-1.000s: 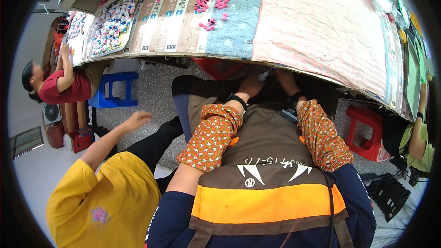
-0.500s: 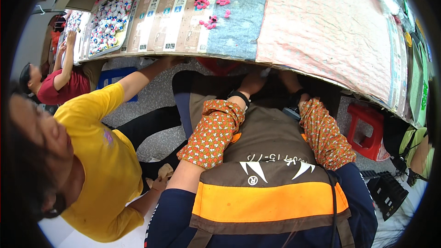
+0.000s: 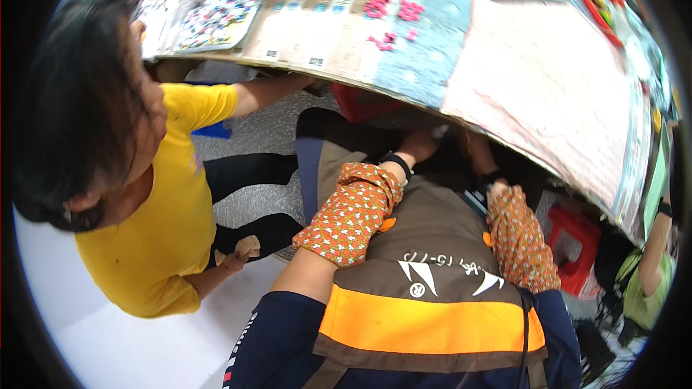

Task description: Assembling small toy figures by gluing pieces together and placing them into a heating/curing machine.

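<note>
Both my hands are low over my lap, in the shadow under the table's near edge. My left hand [image 3: 421, 145] looks closed, with a small whitish thing [image 3: 439, 131] at its fingertips, too blurred to name. Just to its right, my right hand [image 3: 477, 155] reaches under the edge, and its fingers are lost in the dark. Each wrist has a black band above a flowered sleeve cover [image 3: 353, 212]. A brown apron [image 3: 425, 216] with an orange stripe covers my lap. Beside my right wrist is a small flat grey-blue thing [image 3: 476, 202].
The table carries a pink cloth [image 3: 533, 86], a blue cloth [image 3: 422, 47], pink pieces [image 3: 386, 6] and trays of small coloured pieces [image 3: 223, 7]. On my left sits a co-worker in a yellow shirt [image 3: 155, 238]. A red stool [image 3: 573, 248] stands at right.
The whole view has shifted, so table and hands appear farther right. My hands stay together under the edge. The co-worker in yellow has raised their head and turned toward the table.
</note>
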A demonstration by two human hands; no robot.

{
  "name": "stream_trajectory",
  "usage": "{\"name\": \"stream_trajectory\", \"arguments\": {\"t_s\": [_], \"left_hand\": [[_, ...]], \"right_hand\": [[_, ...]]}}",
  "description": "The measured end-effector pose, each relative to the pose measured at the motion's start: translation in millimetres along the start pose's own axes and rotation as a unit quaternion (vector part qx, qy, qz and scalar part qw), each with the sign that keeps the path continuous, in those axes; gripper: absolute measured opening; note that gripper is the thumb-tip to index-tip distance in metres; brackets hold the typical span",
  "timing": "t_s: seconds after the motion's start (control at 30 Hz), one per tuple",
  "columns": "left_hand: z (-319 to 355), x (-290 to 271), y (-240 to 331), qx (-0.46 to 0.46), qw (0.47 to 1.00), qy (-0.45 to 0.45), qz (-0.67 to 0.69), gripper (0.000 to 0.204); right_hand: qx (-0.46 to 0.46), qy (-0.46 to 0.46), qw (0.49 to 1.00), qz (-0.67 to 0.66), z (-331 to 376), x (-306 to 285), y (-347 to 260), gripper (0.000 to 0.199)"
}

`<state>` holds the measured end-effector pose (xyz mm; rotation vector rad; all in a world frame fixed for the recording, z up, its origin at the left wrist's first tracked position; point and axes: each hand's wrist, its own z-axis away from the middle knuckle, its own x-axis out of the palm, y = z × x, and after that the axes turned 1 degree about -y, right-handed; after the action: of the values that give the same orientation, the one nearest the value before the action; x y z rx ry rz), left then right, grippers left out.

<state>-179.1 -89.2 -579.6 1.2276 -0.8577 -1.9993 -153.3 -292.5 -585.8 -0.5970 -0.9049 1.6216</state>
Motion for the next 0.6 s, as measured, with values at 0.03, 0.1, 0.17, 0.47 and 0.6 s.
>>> {"name": "stream_trajectory", "arguments": {"t_s": [0.03, 0.1, 0.17, 0.47, 0.6], "left_hand": [[3, -2, 6, -0.003, 1.0, 0.019, 0.0, 0.047], [4, -9, 14, 0.002, 0.999, 0.02, 0.039, 0.044], [4, -3, 11, 0.007, 0.997, 0.057, 0.055, 0.042], [10, -28, 36, -0.048, 0.996, 0.037, 0.058, 0.044], [10, -28, 21, -0.054, 0.996, 0.047, 0.05, 0.04]], "right_hand": [[0.028, -0.007, 1.0, 0.008, 12, 0, -17, 0.039], [-0.01, -0.015, 0.986, 0.168, 41, 15, -66, 0.037], [-0.038, -0.061, 0.977, 0.201, 67, 21, -85, 0.02], [-0.247, -0.139, 0.894, 0.348, 164, 22, -239, 0.019], [-0.402, 0.026, 0.815, 0.416, 92, -3, -270, 0.026]]}}
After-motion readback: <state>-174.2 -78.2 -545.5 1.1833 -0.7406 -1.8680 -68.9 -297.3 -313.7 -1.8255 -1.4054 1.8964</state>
